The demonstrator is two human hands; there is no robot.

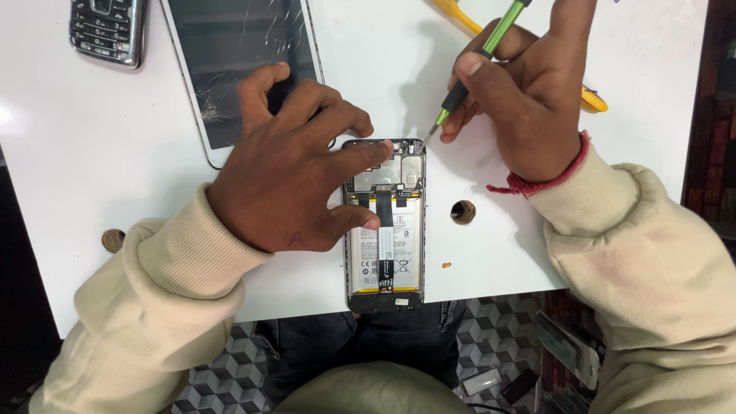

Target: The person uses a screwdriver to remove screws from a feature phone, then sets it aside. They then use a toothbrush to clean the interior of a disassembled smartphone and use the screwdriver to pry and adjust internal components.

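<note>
Right hand: fingers pinched shut on a green-handled screwdriver, tip touching the top right corner of the opened phone. Left hand: fingers spread, holding nothing, forefinger and thumb pressing the phone's left side. The phone's open shell contains a battery with a ribbon cable along its middle. The phone lies at the near edge of the white table. Bare table lies to its right, around a small round hole. A cracked tablet lies beyond the left hand; a keypad phone sits at the far left corner.

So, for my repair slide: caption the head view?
Left hand steadies an opened phone while right hand applies a green screwdriver.
</note>
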